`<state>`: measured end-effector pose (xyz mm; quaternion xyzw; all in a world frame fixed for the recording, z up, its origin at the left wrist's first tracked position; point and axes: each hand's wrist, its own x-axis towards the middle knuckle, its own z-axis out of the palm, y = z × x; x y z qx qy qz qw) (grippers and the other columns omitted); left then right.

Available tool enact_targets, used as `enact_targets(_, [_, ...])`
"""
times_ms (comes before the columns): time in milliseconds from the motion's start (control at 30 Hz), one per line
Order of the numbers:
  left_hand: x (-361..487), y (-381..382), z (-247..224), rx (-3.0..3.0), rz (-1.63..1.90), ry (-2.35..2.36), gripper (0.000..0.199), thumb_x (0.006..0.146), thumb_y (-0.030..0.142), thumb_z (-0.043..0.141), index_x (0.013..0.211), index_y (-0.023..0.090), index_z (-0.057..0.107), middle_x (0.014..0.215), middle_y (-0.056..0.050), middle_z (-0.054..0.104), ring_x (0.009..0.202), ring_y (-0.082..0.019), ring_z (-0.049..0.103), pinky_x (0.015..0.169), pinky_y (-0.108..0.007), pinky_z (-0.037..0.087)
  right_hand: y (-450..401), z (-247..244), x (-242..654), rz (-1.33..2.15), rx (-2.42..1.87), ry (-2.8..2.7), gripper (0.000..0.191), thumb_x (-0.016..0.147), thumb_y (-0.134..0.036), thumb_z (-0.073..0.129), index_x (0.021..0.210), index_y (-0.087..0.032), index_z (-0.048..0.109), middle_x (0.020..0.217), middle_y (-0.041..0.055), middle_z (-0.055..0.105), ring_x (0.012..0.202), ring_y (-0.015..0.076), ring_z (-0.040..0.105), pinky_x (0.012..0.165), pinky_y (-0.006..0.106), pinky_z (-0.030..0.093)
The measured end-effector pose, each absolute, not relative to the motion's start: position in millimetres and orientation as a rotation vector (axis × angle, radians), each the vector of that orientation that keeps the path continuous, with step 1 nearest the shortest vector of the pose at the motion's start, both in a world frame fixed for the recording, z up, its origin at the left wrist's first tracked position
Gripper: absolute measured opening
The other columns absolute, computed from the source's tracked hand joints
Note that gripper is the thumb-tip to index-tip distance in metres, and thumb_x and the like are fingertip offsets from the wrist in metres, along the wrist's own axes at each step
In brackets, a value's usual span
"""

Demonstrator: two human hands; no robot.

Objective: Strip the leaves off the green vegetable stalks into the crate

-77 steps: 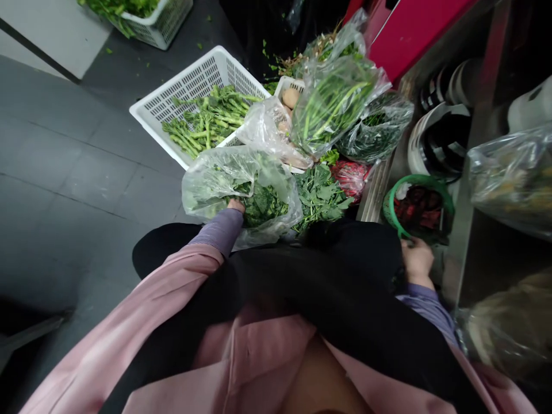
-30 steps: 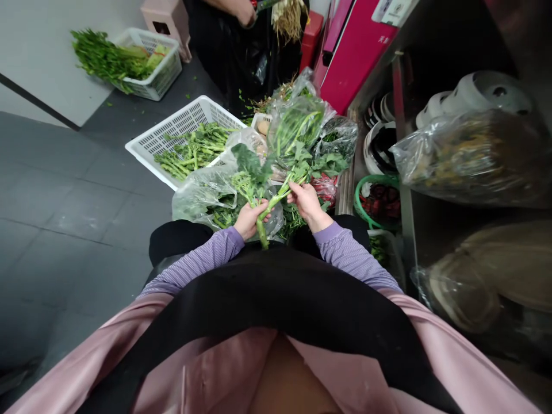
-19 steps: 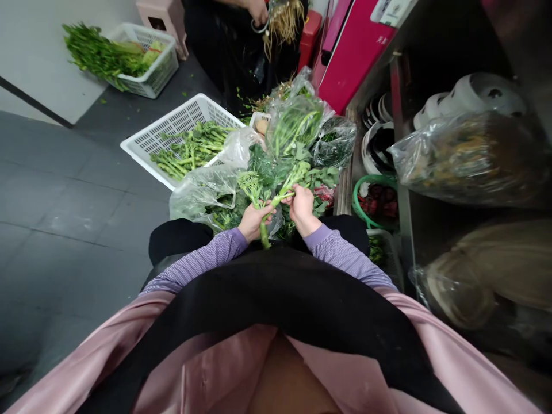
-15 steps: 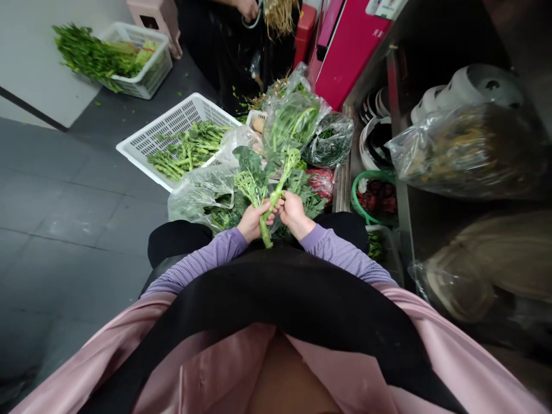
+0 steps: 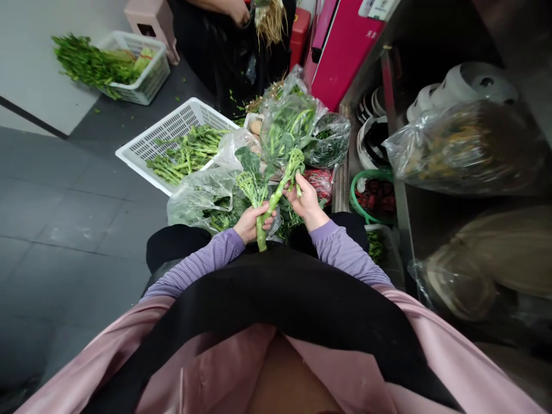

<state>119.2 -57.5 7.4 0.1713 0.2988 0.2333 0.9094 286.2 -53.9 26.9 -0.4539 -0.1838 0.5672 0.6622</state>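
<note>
My left hand [image 5: 254, 222] is closed around the lower stem of a forked broccolini stalk [image 5: 276, 198], whose thick cut end points down at my apron. One branch leans right and ends in a small green head; another, with a leaf, rises to the left. Close to the right branch, my right hand [image 5: 304, 198] has its fingers curled and pinched on a small broccolini leaf [image 5: 298, 188] below the head. Beneath both hands lie loose dark leaves [image 5: 288, 218]. A clear plastic bag [image 5: 200, 192] of greens lies left of my left hand.
A white basket [image 5: 142, 138] holds trimmed stalks at front left. Bagged greens [image 5: 288, 118] sit ahead. Across from me, a person's hand [image 5: 238, 11] is near a rooty bunch [image 5: 271, 23]. A metal shelf [image 5: 399, 172] with bags and a green basket [image 5: 357, 198] stand on the right.
My right hand has moved up and right along the stalk, from the stem beside my left hand to just below the head. My left hand keeps its hold.
</note>
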Motion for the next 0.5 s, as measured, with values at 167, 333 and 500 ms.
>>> enact_targets(167, [118.0,-59.0,10.0,0.391,0.488,0.56,0.024,0.075,0.019,0.065,0.087,0.018,0.045,0.071,-0.003,0.057,0.044,-0.006,0.044,0.037,-0.014,0.028,-51.4,34.4,274.0,1.257,-0.972,-0.362,0.02,0.076,-0.031,0.067,0.074,-0.02,0.051,0.057,-0.0067,0.05,0.046,0.0044,0.042,0.043,0.017,0.036])
enact_targets(333, [115.5,-59.7,15.4,0.451,0.51,0.566,0.028,0.072,0.019,0.068,0.089,0.017,0.046,0.071,-0.003,0.058,0.045,-0.007,0.045,0.037,-0.015,0.03,-56.4,42.3,272.9,1.265,-0.937,-0.317,0.017,0.08,-0.034,0.061,0.077,-0.019,0.052,0.067,-0.0039,0.059,0.045,0.0039,0.042,0.042,0.018,0.036])
enact_targets(500, [115.9,-59.1,10.8,0.444,0.512,0.571,0.028,0.071,0.021,0.069,0.086,0.017,0.046,0.071,-0.003,0.058,0.044,-0.006,0.044,0.037,-0.014,0.028,-63.5,44.1,265.7,1.13,-0.868,-0.399,0.015,0.08,-0.03,0.063,0.078,-0.021,0.051,0.069,-0.005,0.059,0.057,0.0056,0.052,0.052,0.018,0.044])
